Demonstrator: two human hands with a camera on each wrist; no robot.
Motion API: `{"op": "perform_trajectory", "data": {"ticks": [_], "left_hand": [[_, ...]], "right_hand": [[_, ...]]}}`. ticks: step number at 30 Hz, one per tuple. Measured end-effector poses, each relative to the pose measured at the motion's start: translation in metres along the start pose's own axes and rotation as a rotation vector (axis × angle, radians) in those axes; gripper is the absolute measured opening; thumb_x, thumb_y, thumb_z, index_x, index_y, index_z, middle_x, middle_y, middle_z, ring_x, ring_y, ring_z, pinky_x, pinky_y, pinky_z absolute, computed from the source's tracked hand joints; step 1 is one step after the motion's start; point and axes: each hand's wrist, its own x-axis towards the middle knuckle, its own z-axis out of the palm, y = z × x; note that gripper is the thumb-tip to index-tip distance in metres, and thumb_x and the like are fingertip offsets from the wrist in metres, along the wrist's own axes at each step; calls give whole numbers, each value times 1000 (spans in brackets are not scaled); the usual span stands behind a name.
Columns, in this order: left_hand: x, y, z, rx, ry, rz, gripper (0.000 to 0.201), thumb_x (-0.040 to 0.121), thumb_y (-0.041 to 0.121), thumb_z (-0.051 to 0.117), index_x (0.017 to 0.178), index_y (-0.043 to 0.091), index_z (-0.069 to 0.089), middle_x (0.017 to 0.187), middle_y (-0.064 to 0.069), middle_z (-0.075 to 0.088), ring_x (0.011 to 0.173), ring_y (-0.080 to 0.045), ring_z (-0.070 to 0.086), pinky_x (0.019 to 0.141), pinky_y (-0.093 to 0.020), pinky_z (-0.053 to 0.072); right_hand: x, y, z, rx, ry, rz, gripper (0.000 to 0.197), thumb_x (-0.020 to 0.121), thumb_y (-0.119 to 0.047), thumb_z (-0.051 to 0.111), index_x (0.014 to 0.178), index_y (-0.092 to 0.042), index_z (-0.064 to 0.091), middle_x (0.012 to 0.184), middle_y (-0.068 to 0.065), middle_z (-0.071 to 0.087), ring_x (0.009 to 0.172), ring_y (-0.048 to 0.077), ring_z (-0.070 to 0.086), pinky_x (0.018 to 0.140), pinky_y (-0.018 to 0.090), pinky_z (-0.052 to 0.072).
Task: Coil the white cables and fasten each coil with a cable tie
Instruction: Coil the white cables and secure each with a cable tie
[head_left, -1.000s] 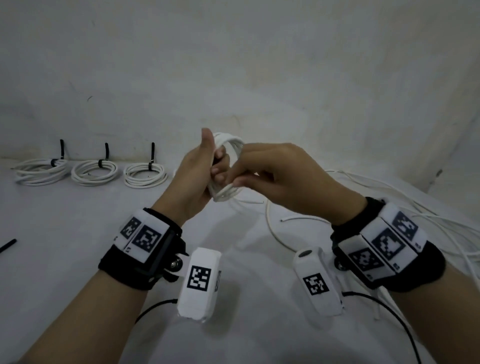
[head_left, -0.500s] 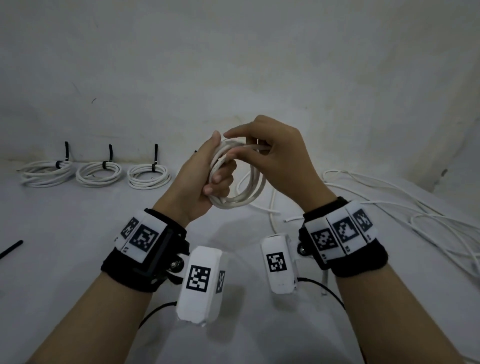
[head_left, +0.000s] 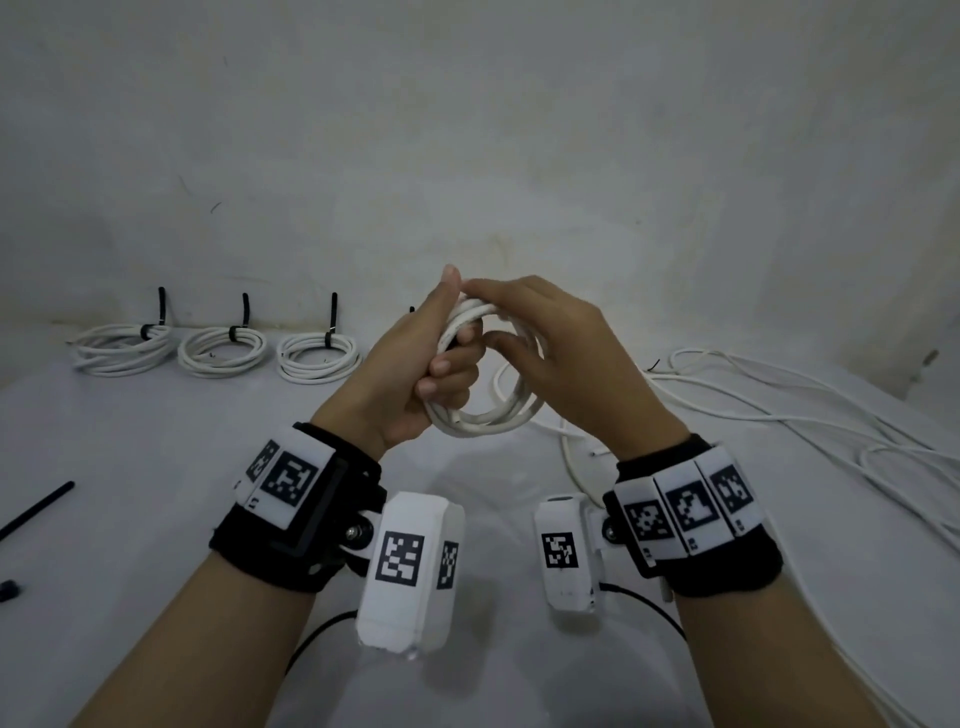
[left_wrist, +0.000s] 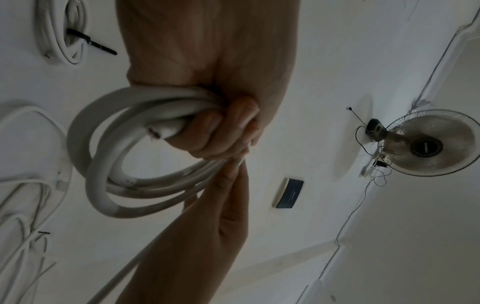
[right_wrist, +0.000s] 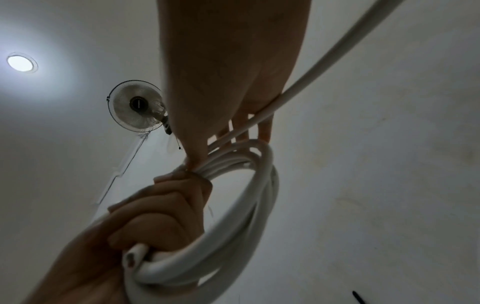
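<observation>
So the left hand (head_left: 410, 379) grips a white cable coil (head_left: 488, 410) up in the air, over the table (head_left: 156, 467). Coil stands on edge, hole facing sideways, w/ a few round loops & a cut end poking out by the curled fingers (left_wrist: 221, 131). Right hand (head_left: 566, 353) pinches the loose cable at the coil's top. Three tied coils (head_left: 223, 348) lie flat at the back left, loose cables (head_left: 810, 410) on the right.

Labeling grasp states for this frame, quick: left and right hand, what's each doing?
Left hand: closed, fingers curled round the white cable coil.
Right hand: pinches the cable strand it lays onto the coil's top.
</observation>
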Motion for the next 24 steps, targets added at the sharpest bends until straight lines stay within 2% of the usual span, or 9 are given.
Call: {"op": "perform_trajectory", "data": {"ticks": [4, 9, 11, 13, 14, 16, 18, 20, 24], "left_hand": [[2, -6, 4, 1, -3, 4, 58, 92, 61, 26, 61, 15, 37, 36, 8, 27, 26, -2, 22, 30, -14, 23], [2, -14, 4, 10, -99, 78, 57, 73, 67, 33, 64, 12, 41, 39, 7, 30, 30, -3, 28, 37, -14, 27], [1, -15, -3, -33, -205, 100, 59, 66, 70, 54, 68, 12, 46, 42, 8, 32, 32, -1, 28, 38, -12, 28], [1, -16, -10, 2, -262, 142, 50, 63, 46, 82, 75, 12, 48, 46, 10, 34, 35, 1, 30, 40, -12, 31], [1, -16, -11, 54, -241, 171, 36, 66, 29, 80, 76, 12, 49, 47, 10, 34, 35, 0, 30, 40, -13, 31], [1, -15, -11, 116, -185, 195, 14, 79, 16, 63, 70, 16, 53, 47, 10, 33, 35, 0, 27, 40, -13, 29], [-1, -13, -9, 134, -162, 195, 24, 88, 26, 50, 68, 14, 45, 47, 11, 29, 36, 0, 24, 39, -13, 26], [-1, -11, -6, 146, -117, 201, 36, 93, 37, 48, 69, 13, 36, 47, 10, 26, 35, 0, 22, 39, -14, 21], [-1, -4, -5, 81, -17, 251, 31, 82, 39, 45, 68, 14, 36, 44, 10, 24, 33, 0, 18, 37, -15, 13]], "right_hand": [[0, 2, 1, -61, 117, -27, 30, 87, -11, 50, 111, -7, 67, 89, 7, 66, 70, 18, 60, 64, 34, 52], [2, 0, -8, -89, 184, -18, 34, 76, -9, 39, 90, -7, 71, 63, 6, 64, 51, 22, 57, 53, 36, 51], [3, -1, -8, -101, 151, 0, 31, 75, -4, 42, 88, -8, 70, 60, 5, 60, 50, 22, 56, 52, 37, 50], [3, -2, -7, -87, 125, 19, 32, 74, -3, 42, 88, -9, 70, 59, 4, 59, 51, 22, 55, 53, 36, 49], [3, -3, -7, -75, 117, 28, 32, 75, -5, 41, 89, -9, 70, 60, 4, 59, 52, 22, 55, 54, 36, 49], [2, -4, -7, -39, 112, 45, 31, 77, -6, 43, 92, -9, 69, 61, 4, 59, 52, 20, 55, 56, 35, 48], [1, -3, -8, -2, 105, 46, 27, 80, -3, 49, 97, -8, 69, 63, 5, 60, 53, 17, 56, 59, 32, 48], [0, -1, -7, 6, 97, 31, 24, 84, -4, 55, 103, -7, 69, 71, 6, 64, 57, 15, 60, 61, 26, 48], [-1, 8, -11, -70, 150, 8, 27, 90, -21, 59, 112, -7, 67, 81, 7, 66, 64, 14, 57, 64, 21, 44]]}}
